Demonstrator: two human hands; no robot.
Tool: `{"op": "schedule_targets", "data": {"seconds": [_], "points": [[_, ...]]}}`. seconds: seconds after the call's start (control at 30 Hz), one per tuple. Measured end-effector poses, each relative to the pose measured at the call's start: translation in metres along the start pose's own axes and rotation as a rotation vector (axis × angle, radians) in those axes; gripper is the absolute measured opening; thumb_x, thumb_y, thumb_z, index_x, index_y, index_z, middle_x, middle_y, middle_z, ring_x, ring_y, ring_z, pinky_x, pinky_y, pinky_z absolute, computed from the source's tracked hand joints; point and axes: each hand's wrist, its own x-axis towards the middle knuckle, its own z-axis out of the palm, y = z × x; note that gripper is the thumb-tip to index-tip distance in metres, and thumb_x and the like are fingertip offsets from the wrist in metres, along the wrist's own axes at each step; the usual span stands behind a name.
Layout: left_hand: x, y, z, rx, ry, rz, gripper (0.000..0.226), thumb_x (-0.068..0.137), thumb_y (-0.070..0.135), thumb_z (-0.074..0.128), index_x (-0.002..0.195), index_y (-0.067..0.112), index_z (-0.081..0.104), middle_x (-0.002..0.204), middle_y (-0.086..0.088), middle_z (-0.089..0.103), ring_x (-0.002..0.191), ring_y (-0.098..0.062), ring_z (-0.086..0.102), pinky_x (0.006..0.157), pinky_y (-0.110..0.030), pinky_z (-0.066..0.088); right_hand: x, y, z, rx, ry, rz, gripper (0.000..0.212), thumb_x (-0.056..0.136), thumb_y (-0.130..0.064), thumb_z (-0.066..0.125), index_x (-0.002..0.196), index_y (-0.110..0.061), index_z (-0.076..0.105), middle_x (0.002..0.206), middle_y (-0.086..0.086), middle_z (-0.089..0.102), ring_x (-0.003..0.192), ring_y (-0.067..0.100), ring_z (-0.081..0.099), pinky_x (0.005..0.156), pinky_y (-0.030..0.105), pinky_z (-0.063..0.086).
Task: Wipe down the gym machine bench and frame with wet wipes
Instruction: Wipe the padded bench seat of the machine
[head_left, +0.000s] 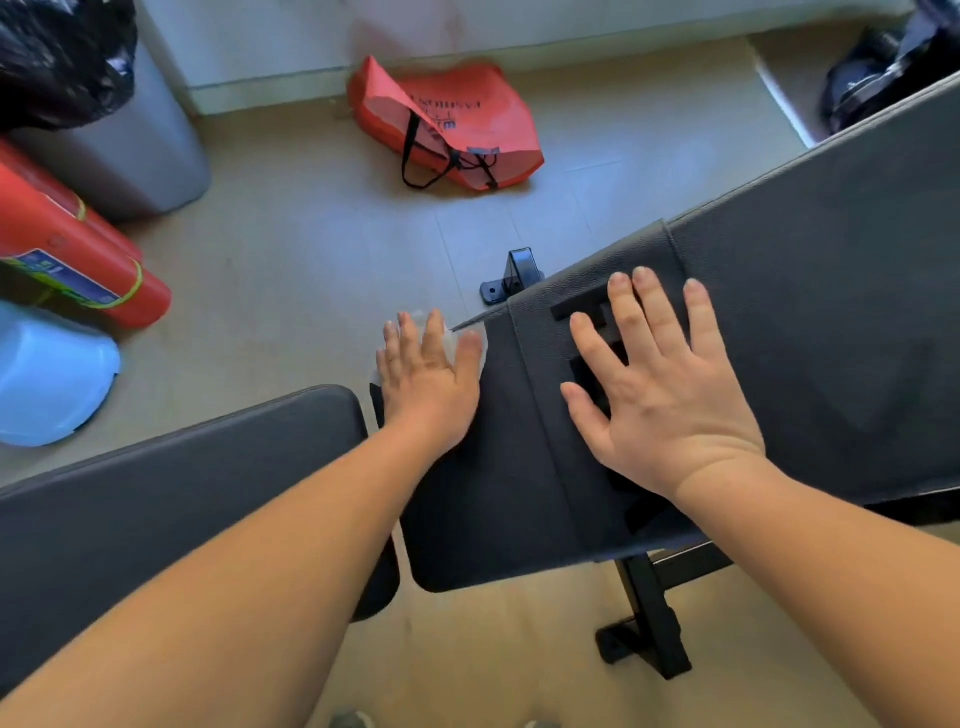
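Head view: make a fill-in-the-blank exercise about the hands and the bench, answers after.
The left hand presses a ____ against the far edge of the black bench pad.
The right hand lies flat on that pad and holds ____.
The red bag lies on the ____.
Missing: wet wipe; nothing; floor.
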Motion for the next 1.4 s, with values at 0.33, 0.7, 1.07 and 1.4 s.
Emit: {"op": "schedule_targets", "data": {"seconds": [0.33, 0.7, 1.07, 1.4], "points": [[-0.158, -0.046, 0.047, 0.036, -0.174, 0.191, 0.072, 0.1, 0.064, 0.0, 0.15, 0.029, -0.039, 0.153, 0.007, -0.053, 0.142, -0.013, -0.046, 0.124, -0.043, -0.018, -0.001, 0.0, 0.001, 0.011, 0.009, -0.006, 0.072, 0.099, -0.06, 0.024, 0.158, -0.02, 0.035, 0.167, 0.024, 0.017, 0.156, 0.042, 0.009, 0.123, 0.064, 0.007], [-0.177, -0.018, 0.075, -0.158, 0.015, 0.065, 0.064, 0.105, 0.052, 0.003, 0.154, 0.026, -0.03, 0.159, 0.008, -0.043, 0.145, -0.004, -0.039, 0.126, -0.036, -0.014, -0.002, 0.001, 0.002, -0.006, 0.025, 0.01, 0.073, 0.098, -0.061, 0.024, 0.157, -0.021, 0.037, 0.166, 0.024, 0.021, 0.155, 0.042, 0.013, 0.123, 0.064, 0.007], [-0.161, -0.076, -0.057, -0.462, 0.316, 0.127, 0.063, 0.106, 0.042, 0.028, 0.16, 0.011, 0.029, 0.17, 0.0, 0.015, 0.157, -0.007, 0.008, 0.127, -0.024, 0.006, -0.014, -0.087, -0.026, 0.209, -0.126, -0.033, 0.07, 0.104, -0.052, 0.021, 0.163, -0.015, 0.02, 0.171, 0.011, 0.013, 0.159, 0.031, 0.001, 0.127, 0.055, -0.001], [-0.141, -0.138, -0.048, 0.7, -0.206, 0.346, 0.081, 0.1, 0.065, 0.004, 0.162, 0.013, -0.01, 0.166, -0.009, -0.026, 0.152, -0.023, -0.03, 0.125, -0.045, -0.014, -0.004, -0.211, 0.025, 0.256, -0.078, -0.02, 0.069, 0.102, -0.05, 0.02, 0.158, -0.015, 0.037, 0.169, 0.012, 0.022, 0.159, 0.033, 0.006, 0.127, 0.056, -0.001]]}}
